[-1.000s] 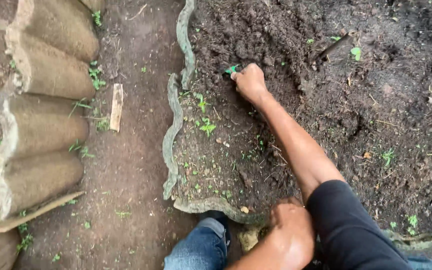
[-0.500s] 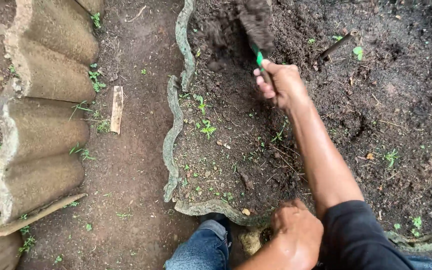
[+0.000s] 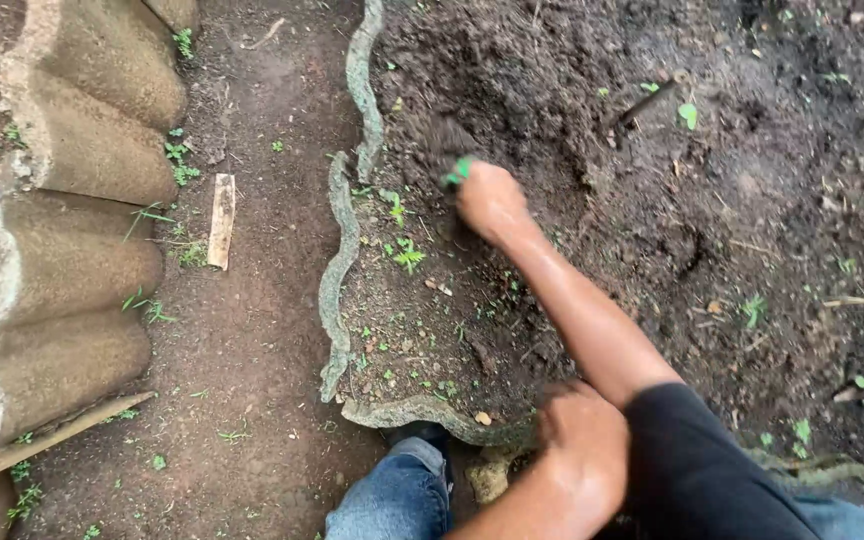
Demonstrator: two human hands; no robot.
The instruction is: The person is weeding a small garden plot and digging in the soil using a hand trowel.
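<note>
My right hand [image 3: 492, 200] reaches out over the dark soil bed [image 3: 712, 200], closed around the green handle [image 3: 460, 170] of a small hand trowel. Its blade [image 3: 440, 140] is blurred and low against the soil by the bed's left edge. Small green weeds [image 3: 407, 255] grow just below that hand. My left hand [image 3: 582, 440] is closed in a fist near the bed's lower edge, beside my black sleeve [image 3: 702, 470]; I see nothing in it.
A wavy corrugated border [image 3: 342, 260] edges the bed on the left and bottom. Curved concrete roof tiles [image 3: 72, 250] lie at the far left across a dirt path [image 3: 252, 330]. A short wooden stick [image 3: 220, 220] lies on the path. My jeans-clad knee [image 3: 392, 495] is at the bottom.
Half a second ago my right hand held the trowel raised with soil on its blade; it has now swung down and left, back to the soil near the border. My left hand stayed put.
</note>
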